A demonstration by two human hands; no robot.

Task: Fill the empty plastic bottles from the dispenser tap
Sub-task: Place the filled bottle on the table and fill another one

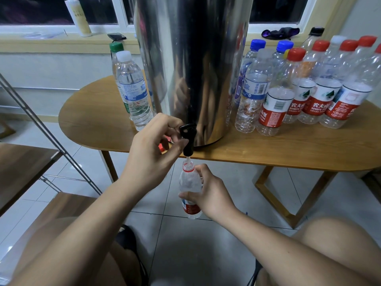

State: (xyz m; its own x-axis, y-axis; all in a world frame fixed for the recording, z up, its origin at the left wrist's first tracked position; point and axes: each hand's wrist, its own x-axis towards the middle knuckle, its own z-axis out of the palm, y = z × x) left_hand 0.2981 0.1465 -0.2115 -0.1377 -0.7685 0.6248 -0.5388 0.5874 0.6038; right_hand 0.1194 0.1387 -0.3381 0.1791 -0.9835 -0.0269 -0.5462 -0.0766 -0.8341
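Your left hand [152, 153] has its fingers and thumb curled on the black tap [188, 139] at the foot of the steel dispenser [191, 69]. Your right hand [210, 193] grips an uncapped red-label bottle [188, 182] round its middle, held upright below the edge of the counter [288, 149] with its mouth just under the spout. A pale streak between spout and mouth looks like water running, so this bottle appears to be mid-fill; how high the level stands inside it cannot be told. To the left of the dispenser stand a white-capped bottle [134, 89] that looks full and a green-capped bottle [116, 50] behind it, which are probably the finished ones. To the right stands a crowd of capped bottles [309, 89], most looking clear and empty, so by this showing the bulk of the job lies ahead. A small red cap [161, 148] lies on the counter just behind your left hand, likely for the bottle you are holding. Once that one is full, it needs the tap closed, the cap on, and a place among the done ones.
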